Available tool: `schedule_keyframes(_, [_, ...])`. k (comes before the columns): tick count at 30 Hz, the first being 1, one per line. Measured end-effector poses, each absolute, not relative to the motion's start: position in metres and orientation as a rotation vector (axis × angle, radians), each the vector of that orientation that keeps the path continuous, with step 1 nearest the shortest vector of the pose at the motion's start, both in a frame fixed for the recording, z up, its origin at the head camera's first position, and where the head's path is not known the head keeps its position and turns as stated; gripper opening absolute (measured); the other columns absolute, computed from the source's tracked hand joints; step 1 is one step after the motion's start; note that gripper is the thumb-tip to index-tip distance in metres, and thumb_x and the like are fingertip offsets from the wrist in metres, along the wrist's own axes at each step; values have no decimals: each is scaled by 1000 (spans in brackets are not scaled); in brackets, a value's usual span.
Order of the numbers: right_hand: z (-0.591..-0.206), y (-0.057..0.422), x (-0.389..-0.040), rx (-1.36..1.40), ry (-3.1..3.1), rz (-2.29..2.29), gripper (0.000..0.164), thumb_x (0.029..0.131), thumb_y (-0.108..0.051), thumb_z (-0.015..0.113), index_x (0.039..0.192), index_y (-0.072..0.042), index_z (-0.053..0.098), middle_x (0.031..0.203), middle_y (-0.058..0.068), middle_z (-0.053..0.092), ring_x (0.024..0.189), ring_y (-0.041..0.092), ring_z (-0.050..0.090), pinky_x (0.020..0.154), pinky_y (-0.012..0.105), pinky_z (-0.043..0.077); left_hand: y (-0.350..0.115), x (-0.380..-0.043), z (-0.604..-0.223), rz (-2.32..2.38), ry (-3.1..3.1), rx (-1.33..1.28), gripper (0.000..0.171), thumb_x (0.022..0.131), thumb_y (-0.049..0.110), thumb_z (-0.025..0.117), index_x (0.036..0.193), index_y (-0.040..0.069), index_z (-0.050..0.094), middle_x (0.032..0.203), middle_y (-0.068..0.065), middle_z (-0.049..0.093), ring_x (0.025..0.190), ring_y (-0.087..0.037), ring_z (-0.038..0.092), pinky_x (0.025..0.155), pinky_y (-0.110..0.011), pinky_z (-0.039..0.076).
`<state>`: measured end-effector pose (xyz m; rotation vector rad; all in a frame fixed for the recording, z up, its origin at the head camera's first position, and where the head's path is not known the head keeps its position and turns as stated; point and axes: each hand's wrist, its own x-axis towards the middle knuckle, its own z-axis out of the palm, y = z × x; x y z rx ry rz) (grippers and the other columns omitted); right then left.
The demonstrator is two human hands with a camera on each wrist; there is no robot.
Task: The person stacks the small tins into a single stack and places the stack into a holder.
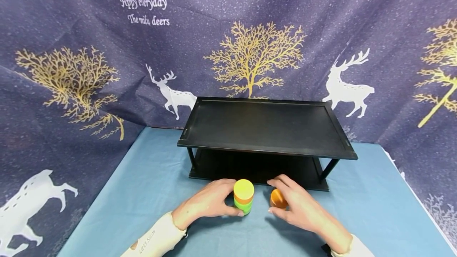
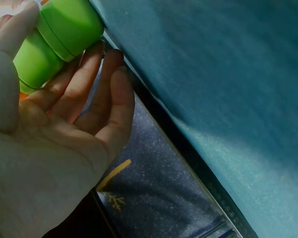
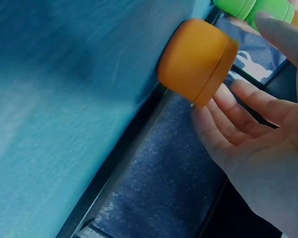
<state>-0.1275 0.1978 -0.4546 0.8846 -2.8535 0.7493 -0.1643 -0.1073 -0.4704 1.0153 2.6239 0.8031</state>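
Stacked cups (image 1: 243,199) stand before the black shelf (image 1: 264,128), my left hand (image 1: 213,199) curled round them; my right hand (image 1: 300,205), spread loosely, surrounds an orange cup (image 1: 278,199); likely stacking, next needing a right-hand pinch

Stack (image 1: 244,198) at 6 o'clock: yellow top, orange band, green below; cup (image 1: 278,199) at 5, plain orange; shelf (image 1: 265,127) black; tablecloth (image 1: 153,169) plain blue; backdrop (image 1: 200,31) speckled purple-navy, white deer (image 1: 351,92), white lettering (image 1: 148,3) at 11 and 2, gold trees (image 1: 251,60) at 9, 1 and 3; sleeve (image 1: 158,235) at 7 cream, dark print (image 1: 147,242)
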Motion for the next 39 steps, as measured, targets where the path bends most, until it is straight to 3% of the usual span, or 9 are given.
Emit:
schedule_keyframes(20, [-457,207,-131,853,-2958,666,67,79,-24,94,137,-10,64,125,1,62,103,11,58,96,42,59,-108,-165,-470,796,2622,1015,65,82,58,88,137,31,66,123,20,67,109,-3,61,105,-37,54])
schedule_keyframes(39, [-456,209,-131,867,-2947,667,55,76,-20,96,123,-15,67,116,-6,60,97,9,56,90,37,59,-108,-164,-470,802,2624,1013,64,82,56,88,136,31,66,122,20,67,109,-4,61,104,-37,54])
